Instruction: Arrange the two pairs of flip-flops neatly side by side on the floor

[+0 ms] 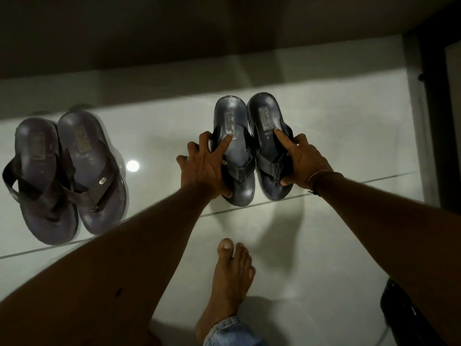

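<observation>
Two pairs of dark flip-flops lie on the pale tiled floor (336,233). The brownish pair (64,176) lies at the left, its two sandals side by side and untouched. The dark blue pair sits right of centre, heels toward the wall. My left hand (207,166) grips the left blue flip-flop (233,121) at its outer edge, with a finger on the footbed. My right hand (303,161) grips the right blue flip-flop (265,113) the same way. The two blue sandals touch along their inner edges.
A wall base (174,78) runs just behind the sandals. A dark door frame (434,96) stands at the right. My bare foot (229,283) stands on the floor below the blue pair. A black object (404,313) lies at the lower right.
</observation>
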### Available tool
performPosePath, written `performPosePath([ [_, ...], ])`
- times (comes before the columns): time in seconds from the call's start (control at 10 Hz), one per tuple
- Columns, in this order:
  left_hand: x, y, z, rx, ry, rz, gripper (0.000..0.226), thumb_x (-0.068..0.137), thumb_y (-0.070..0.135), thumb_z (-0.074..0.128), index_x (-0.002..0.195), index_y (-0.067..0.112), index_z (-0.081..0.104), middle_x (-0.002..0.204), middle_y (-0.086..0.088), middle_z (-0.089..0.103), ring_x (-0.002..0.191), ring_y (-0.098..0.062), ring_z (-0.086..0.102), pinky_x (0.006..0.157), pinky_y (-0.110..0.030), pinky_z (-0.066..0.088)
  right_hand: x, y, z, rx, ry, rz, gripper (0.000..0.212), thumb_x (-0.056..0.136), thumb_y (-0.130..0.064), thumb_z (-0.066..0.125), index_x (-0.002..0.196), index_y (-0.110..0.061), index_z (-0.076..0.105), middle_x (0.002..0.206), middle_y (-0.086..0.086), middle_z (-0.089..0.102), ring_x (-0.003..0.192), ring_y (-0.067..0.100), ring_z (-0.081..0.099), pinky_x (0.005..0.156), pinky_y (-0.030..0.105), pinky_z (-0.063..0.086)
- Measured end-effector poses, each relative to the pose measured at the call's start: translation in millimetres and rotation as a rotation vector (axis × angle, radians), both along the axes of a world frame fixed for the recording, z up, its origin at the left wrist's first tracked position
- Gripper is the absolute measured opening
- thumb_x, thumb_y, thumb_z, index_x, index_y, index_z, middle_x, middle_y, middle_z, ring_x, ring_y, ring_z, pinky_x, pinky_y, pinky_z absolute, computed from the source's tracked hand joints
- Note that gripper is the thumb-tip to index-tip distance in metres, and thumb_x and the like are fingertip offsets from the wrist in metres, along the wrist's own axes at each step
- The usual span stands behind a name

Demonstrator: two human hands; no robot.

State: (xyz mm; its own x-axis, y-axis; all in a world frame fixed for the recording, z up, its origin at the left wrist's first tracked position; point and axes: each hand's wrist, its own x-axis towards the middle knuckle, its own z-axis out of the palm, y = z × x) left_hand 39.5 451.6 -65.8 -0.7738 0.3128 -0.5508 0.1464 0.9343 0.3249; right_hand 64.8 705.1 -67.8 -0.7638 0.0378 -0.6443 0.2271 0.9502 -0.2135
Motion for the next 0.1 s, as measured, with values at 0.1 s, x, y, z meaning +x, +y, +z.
performPosePath([
  [0.1,0.3,-7.1,10.6,0.016,-0.027,0.045,0.156,0.039,0.065,0.096,0.157,0.048,-0.005,0.164,-0.009,0.011,0.140,-0.044,0.030,0.106,-0.067,0.040,2.2,1.9,12.5,-0.009,0.063,-0.105,0.160,0.049,-0.019,0.100,0.158,-0.049,-0.013,0.158,0.020,0.026,0.121,0.051,0.057,0.095,0.060,0.055],
])
